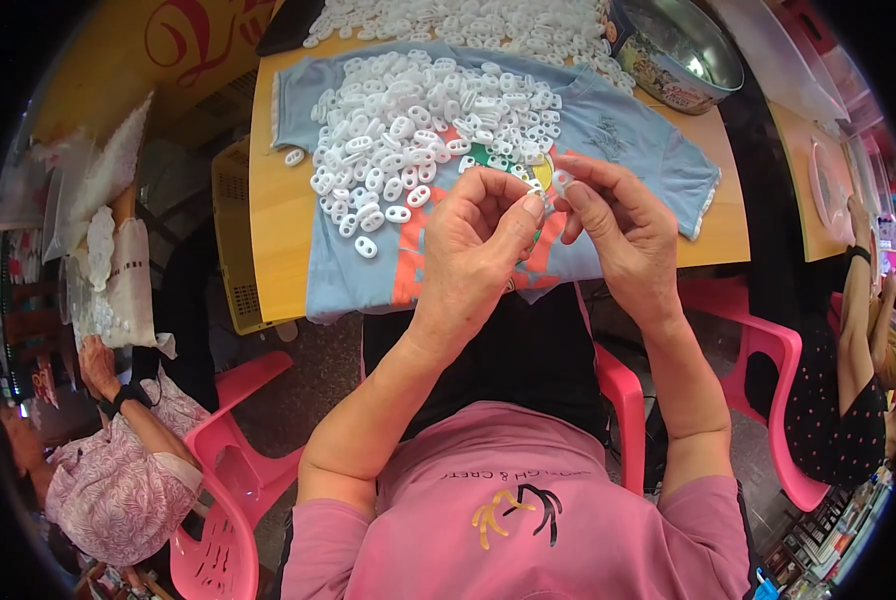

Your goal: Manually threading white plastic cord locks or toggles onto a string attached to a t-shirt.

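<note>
My left hand (480, 228) is closed in a pinch, thumb against forefinger, above the front of the shirt; what its fingertips hold is too small or hidden to tell. Close beside it, my right hand (616, 218) pinches a small white oval plastic piece with two holes (562, 183) between thumb and forefinger. The fingertips of both hands nearly meet. Beyond them a heap of the same white two-holed pieces (393, 130) lies on a light blue T-shirt (353, 285) with an orange, green and yellow print. A few loose pieces lie at the heap's near edge.
The shirt covers part of a yellow table (278, 215). More white pieces (468, 18) lie at the far edge, beside a round metal tin (683, 55). A yellow crate (233, 220) stands left. Pink chairs (233, 460) and people flank me on both sides.
</note>
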A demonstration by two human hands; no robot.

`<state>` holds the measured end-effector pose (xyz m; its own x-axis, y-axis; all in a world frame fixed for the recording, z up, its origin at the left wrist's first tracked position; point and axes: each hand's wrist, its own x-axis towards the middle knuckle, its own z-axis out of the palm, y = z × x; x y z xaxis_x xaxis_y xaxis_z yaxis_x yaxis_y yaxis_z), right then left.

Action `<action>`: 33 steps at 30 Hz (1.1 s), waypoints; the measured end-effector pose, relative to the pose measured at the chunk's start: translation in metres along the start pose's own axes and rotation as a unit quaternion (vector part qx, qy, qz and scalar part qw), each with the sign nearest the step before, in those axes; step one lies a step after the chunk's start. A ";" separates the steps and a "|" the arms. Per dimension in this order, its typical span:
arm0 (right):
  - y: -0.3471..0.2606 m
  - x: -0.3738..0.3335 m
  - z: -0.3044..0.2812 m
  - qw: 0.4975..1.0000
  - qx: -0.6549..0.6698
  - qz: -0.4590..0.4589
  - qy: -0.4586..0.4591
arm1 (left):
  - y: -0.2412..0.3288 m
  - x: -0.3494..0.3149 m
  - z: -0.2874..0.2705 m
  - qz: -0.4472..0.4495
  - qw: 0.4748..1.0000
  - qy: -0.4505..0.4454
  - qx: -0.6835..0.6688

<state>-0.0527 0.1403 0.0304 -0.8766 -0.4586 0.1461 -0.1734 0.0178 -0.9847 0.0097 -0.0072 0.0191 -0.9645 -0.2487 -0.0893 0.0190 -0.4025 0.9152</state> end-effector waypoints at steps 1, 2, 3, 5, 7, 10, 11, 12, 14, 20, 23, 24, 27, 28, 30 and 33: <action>0.000 0.000 0.000 1.000 0.009 0.008 0.002 | -0.001 0.000 -0.001 -0.001 1.000 -0.002 0.004; 0.000 0.001 -0.001 1.000 0.009 0.008 0.002 | -0.001 0.000 -0.001 -0.003 1.000 -0.004 0.008; 0.000 0.001 -0.001 1.000 0.015 0.009 0.000 | -0.001 0.000 -0.001 -0.003 1.000 -0.004 0.008; -0.001 0.001 -0.001 1.000 0.020 0.011 -0.004 | 0.000 0.000 -0.001 -0.008 1.000 -0.002 0.003; -0.002 0.000 -0.001 0.999 0.029 0.013 -0.005 | -0.002 0.001 -0.001 -0.004 1.000 0.000 0.005; -0.002 0.001 -0.001 1.000 0.024 0.011 -0.006 | 0.000 0.000 -0.001 -0.006 1.000 0.001 0.004; -0.002 0.001 -0.001 1.000 0.024 0.011 -0.006 | 0.001 0.000 0.000 -0.012 1.000 -0.002 0.000; -0.001 0.002 -0.001 1.000 0.020 0.009 -0.006 | 0.001 0.000 0.000 -0.012 1.000 -0.002 0.000; -0.001 0.002 -0.001 1.000 0.016 0.008 -0.008 | 0.001 0.000 0.000 -0.001 1.000 -0.008 -0.004; 0.003 0.002 -0.005 0.995 0.086 0.046 -0.030 | 0.001 0.001 0.000 -0.001 1.000 -0.007 -0.006; 0.002 0.003 -0.005 0.978 0.173 0.111 -0.028 | 0.003 0.000 -0.001 -0.016 0.999 -0.017 -0.024; 0.001 0.003 -0.005 0.970 0.205 0.129 -0.030 | 0.003 0.001 0.000 -0.017 0.999 -0.016 -0.024; 0.000 0.004 -0.006 0.954 0.252 0.157 -0.040 | 0.003 0.001 0.000 -0.012 0.999 -0.017 -0.037; 0.000 0.005 -0.006 0.948 0.269 0.166 -0.046 | 0.003 0.002 0.000 -0.014 0.999 -0.018 -0.038; -0.001 0.005 -0.006 0.942 0.284 0.173 -0.051 | 0.003 0.002 0.000 -0.015 0.999 -0.018 -0.039; -0.001 0.005 -0.006 0.928 0.314 0.191 -0.056 | 0.003 0.002 0.000 -0.022 0.998 -0.015 -0.051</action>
<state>-0.0597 0.1432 0.0326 -0.7621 -0.6152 -0.2018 0.4678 -0.3078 -0.8285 0.0076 -0.0087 0.0217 -0.9725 -0.2026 -0.1152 0.0016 -0.5002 0.8659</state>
